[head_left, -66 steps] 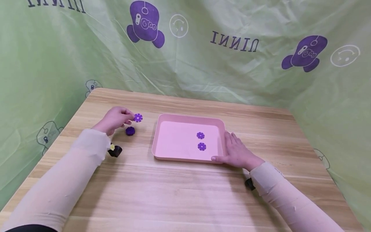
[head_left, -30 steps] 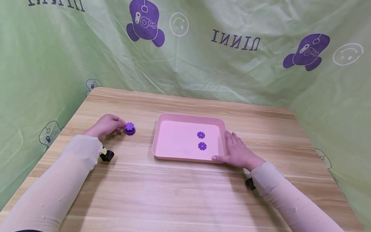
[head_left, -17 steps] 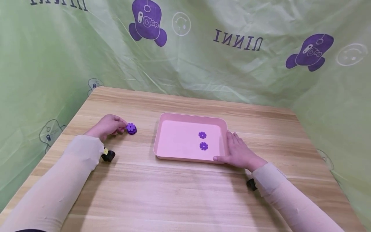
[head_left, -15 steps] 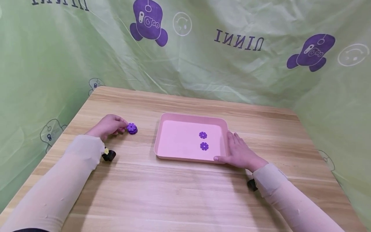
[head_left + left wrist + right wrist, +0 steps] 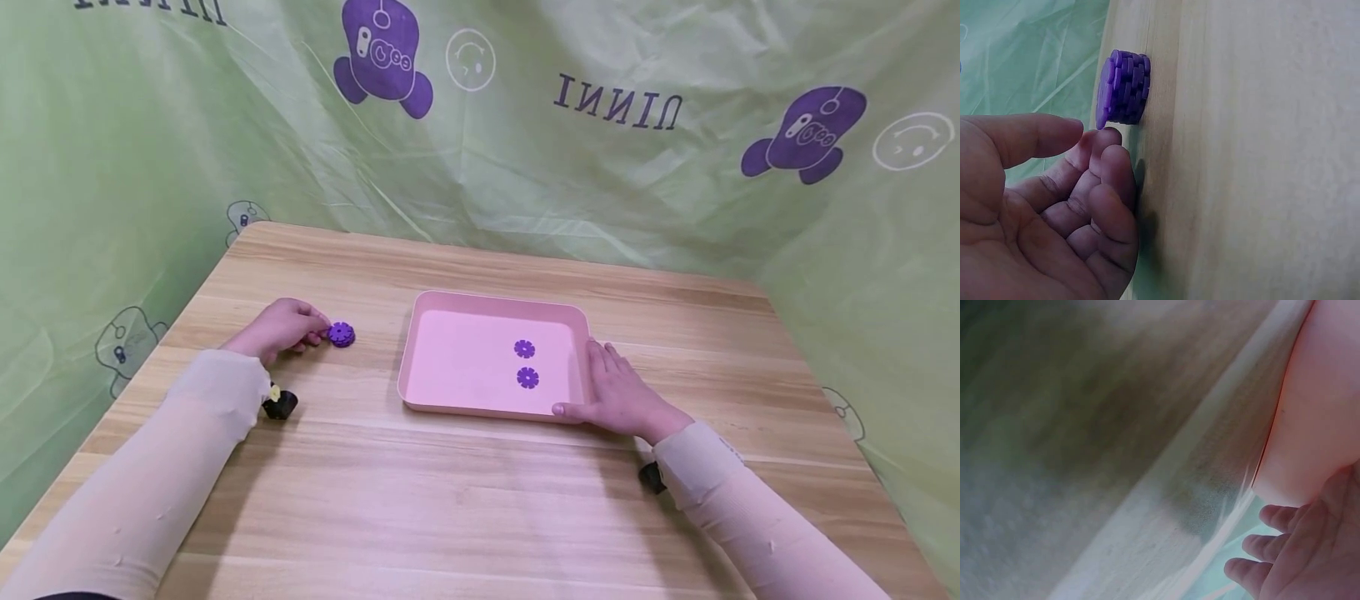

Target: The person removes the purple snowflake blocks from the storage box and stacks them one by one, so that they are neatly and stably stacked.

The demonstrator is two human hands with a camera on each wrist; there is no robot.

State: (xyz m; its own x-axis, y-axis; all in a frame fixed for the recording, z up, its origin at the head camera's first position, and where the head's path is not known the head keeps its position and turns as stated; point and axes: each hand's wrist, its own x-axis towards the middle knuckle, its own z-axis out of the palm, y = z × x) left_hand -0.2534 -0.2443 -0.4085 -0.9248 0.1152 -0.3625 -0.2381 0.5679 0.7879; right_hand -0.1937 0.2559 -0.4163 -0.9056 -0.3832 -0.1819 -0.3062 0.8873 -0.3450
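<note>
A short stack of purple notched plastic discs (image 5: 342,335) stands on the wooden table, left of a pink tray. My left hand (image 5: 279,325) is beside it, fingertips right at the stack's near-left edge. In the left wrist view the stack (image 5: 1125,87) shows several layers, its top disc jutting slightly towards the fingers; a small gap separates the thumb (image 5: 1066,134) from that disc. My right hand (image 5: 626,400) rests against the right end of the pink tray (image 5: 457,408), fingers straight along its side and thumb on the front rim. Two flat purple discs (image 5: 524,349) lie inside the tray.
The wood-grain table (image 5: 450,517) extends around the tray to a rounded back edge. A green printed cloth (image 5: 525,200) hangs behind and at both sides. A black wrist camera (image 5: 281,405) sits under the left wrist and another black camera (image 5: 651,477) under the right.
My left hand has brought a disc over from behind the stack and lowered it on top; thumb and disc are now apart. My right hand has stayed at the tray.
</note>
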